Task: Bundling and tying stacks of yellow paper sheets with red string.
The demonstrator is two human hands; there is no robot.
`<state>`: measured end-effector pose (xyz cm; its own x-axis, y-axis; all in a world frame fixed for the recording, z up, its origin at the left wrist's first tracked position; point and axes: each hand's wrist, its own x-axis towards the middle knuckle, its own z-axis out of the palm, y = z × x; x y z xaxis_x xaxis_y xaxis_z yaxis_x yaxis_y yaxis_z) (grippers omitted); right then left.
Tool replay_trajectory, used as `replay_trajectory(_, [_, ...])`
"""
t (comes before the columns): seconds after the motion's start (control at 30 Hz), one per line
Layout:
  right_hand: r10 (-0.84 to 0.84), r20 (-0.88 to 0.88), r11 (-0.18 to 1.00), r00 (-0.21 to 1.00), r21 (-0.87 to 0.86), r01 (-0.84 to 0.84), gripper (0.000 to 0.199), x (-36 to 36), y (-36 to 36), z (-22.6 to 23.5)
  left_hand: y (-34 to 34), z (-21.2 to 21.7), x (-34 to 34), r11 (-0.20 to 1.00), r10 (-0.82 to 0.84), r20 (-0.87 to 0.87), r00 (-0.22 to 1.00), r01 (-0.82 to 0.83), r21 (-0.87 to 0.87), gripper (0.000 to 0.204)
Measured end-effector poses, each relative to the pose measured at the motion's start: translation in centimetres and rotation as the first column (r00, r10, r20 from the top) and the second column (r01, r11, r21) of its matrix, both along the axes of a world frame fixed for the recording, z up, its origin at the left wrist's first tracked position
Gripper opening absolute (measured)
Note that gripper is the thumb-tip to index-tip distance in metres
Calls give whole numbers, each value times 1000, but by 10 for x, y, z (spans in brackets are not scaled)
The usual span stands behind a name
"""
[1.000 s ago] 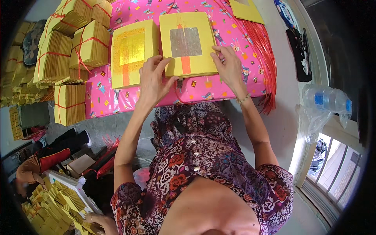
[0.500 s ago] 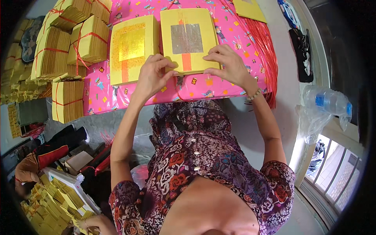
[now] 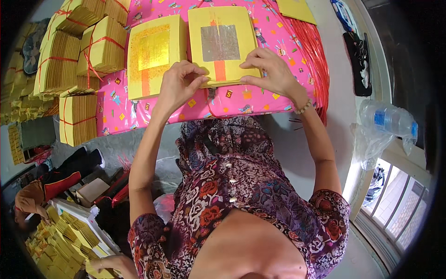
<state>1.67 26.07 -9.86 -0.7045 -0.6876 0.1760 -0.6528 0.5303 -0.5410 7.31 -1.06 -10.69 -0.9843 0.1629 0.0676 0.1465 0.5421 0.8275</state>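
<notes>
A stack of yellow joss paper with a silver foil square [image 3: 220, 43] and an orange stripe lies on the pink patterned table cover [image 3: 195, 108]. My left hand [image 3: 182, 84] pinches its near left corner, thumb below and fingers above. At the near right corner, my right hand [image 3: 269, 72], with a beaded bracelet at the wrist, grips the edge between thumb and bent fingers. Just left of this stack lies a second joss paper stack with a gold foil square [image 3: 154, 51]; my left hand overlaps its near right corner.
Red-tied yellow paper bundles [image 3: 60, 60] are piled at the table's left. Red strings [image 3: 312, 65] hang over its right side, below more yellow paper [image 3: 297, 10]. A plastic bottle [image 3: 388, 120] lies by the window. At lower left, another person's hand [image 3: 109, 264] is near loose yellow paper [image 3: 55, 251].
Both hands stay at the silver-foil stack's near corners; the right fingers have shifted slightly inward along its edge. The table appears slightly farther up and left in view.
</notes>
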Motion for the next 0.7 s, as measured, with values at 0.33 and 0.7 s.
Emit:
replay_trajectory(0.33, [25, -109, 998, 994, 58, -19, 27, 1, -2, 5, 1, 7, 2, 970, -96, -90, 991, 73, -231, 28])
replay_trajectory(0.7, [61, 95, 997, 994, -61, -55, 20, -7, -4, -2, -2, 4, -2, 978, -115, -98, 988, 95, -186, 24])
